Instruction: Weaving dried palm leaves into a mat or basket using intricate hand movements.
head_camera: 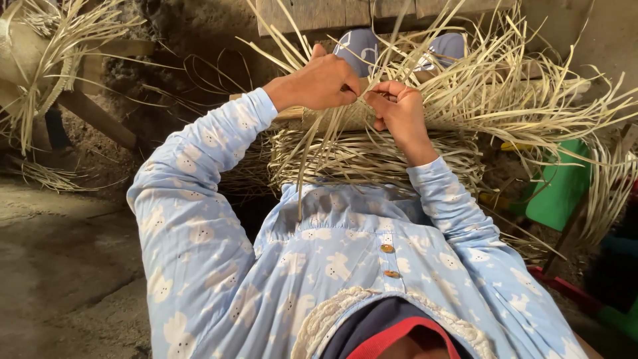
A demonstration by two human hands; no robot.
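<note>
Head view: you look down over your own light blue patterned top onto a half-woven mat [372, 156] of pale straw strips, which lies across your lap near the centre of the frame.
Left hand [319, 83]: at about 11 o'clock from the mat's middle, knuckles up, fingers curled shut over strips at the working edge.
Right hand [399, 110]: just beside the left, at about 1 o'clock, fingertips pinched closed on a strip; the two hands almost touch.
Working strip [302, 159]: one long strip hangs from between your hands down toward your chest.
Loose ends [518, 93]: unwoven strips fan out toward 2 o'clock and 12 o'clock, tangled over each other.
Surroundings: a green plastic stool [561, 183] at 3 o'clock, a wooden plank [332, 13] at 12 o'clock, another straw bundle [46, 60] at 10 o'clock.
Doing it well: keep the pinch close to the woven edge so the crossing stays tight and flat; pull each strip snug before you let go.
Poor view: your knuckles hide the crossing itself, so which strip passes over probably cannot be read here.
</note>
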